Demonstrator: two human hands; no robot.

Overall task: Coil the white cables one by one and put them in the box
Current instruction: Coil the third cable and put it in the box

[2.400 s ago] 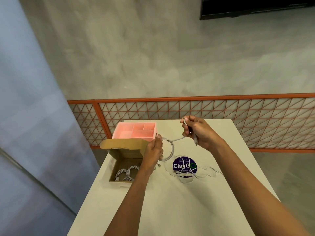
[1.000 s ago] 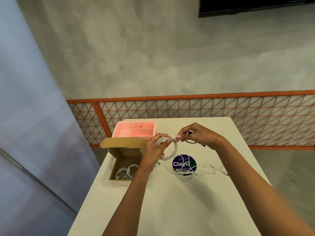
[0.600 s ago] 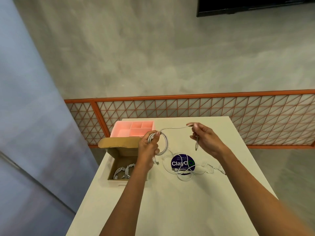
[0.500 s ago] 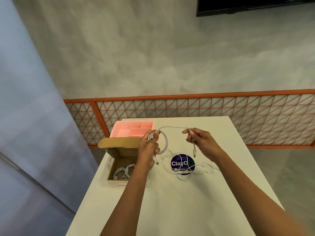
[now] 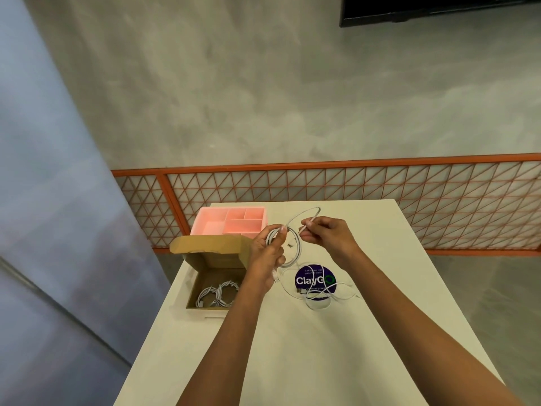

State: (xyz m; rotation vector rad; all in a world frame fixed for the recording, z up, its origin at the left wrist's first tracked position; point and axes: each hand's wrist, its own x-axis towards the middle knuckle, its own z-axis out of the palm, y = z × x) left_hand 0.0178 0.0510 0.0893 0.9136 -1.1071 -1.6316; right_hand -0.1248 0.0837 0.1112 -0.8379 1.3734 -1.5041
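My left hand [image 5: 267, 253] grips a white cable coil [image 5: 296, 250] held above the table, thumb on its top. My right hand [image 5: 328, 237] pinches the same cable's free end near its plug, and a loose loop arcs up between the two hands. An open cardboard box [image 5: 195, 291] stands left of my left arm with two coiled white cables [image 5: 218, 295] inside. Loose white cables [image 5: 322, 294] lie tangled on the table below my right hand.
A pink divided tray [image 5: 231, 221] stands behind the box at the table's far left. A round purple sticker [image 5: 314, 279] lies under the loose cables. The white table [image 5: 307, 353] ends at an orange lattice railing [image 5: 380, 197] beyond.
My right hand has swung the cable's free end back in towards the coil in my left hand, forming another loop. The coil has stayed in my left hand's grip.
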